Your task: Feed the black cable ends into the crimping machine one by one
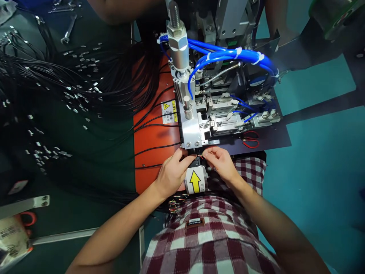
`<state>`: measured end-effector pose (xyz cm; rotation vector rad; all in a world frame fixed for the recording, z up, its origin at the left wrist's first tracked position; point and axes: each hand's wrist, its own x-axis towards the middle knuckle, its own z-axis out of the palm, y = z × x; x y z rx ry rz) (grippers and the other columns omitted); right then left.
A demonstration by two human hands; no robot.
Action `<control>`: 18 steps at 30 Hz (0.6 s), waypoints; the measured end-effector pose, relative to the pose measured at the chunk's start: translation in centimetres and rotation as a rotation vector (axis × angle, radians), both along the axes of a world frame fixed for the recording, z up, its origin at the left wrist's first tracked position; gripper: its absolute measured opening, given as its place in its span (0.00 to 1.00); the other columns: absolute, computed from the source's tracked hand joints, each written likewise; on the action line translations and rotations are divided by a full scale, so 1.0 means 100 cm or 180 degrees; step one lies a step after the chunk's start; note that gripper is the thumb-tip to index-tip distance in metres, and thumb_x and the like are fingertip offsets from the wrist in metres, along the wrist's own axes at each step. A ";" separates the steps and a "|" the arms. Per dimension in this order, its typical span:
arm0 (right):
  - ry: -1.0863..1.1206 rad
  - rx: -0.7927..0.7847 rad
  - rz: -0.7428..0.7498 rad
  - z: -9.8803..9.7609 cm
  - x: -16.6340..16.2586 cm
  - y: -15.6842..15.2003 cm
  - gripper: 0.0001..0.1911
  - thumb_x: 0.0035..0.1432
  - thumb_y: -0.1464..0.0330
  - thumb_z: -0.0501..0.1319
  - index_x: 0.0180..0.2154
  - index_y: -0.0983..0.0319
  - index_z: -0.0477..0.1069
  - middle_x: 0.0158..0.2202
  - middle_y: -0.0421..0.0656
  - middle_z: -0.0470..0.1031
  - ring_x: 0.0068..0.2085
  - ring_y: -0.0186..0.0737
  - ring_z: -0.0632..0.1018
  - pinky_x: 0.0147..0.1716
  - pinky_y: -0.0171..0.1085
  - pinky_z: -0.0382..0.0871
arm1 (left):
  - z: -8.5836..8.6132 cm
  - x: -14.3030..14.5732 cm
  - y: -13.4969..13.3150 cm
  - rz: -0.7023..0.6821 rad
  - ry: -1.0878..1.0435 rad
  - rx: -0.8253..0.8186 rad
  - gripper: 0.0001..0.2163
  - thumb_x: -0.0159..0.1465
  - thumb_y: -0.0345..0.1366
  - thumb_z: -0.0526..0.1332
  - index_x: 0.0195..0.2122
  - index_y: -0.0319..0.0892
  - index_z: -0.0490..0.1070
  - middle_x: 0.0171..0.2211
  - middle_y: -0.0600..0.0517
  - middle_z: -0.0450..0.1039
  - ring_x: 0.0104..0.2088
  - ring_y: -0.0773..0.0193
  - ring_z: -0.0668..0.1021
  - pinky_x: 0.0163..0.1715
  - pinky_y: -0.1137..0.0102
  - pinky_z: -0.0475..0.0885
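My left hand (172, 173) is closed in a pinch at the front of the machine, on what looks like the end of a black cable. Facing it, my right hand (221, 163) pinches the small coloured wires (200, 156) at that cable's end. Both sets of fingertips nearly meet just below the metal block (192, 131). Under them lies a round plate with a yellow arrow (195, 180). Several black cables (156, 150) run across the orange panel (151, 177) into the machine's left side. My fingers partly hide the wire tips.
Blue air hoses (242, 55) arch over the pneumatic cylinders (228, 125). Red-handled scissors (251, 139) lie at right. Bundles of black cables (114, 87) with shiny connectors spread over the dark green table (105, 163), with a wrench (69, 29) behind. Stripped cable ends (174, 204) hang by my lap. Another person's arm (122, 9) shows at top.
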<state>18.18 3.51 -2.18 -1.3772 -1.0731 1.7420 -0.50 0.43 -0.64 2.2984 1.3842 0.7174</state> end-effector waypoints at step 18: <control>0.0053 0.0136 -0.0038 -0.001 -0.001 -0.003 0.13 0.53 0.59 0.64 0.28 0.63 0.68 0.19 0.34 0.61 0.19 0.28 0.59 0.18 0.31 0.51 | 0.001 0.002 0.000 0.0013 0.0056 0.0155 0.13 0.65 0.26 0.52 0.47 0.38 0.71 0.40 0.44 0.69 0.39 0.60 0.76 0.36 0.68 0.75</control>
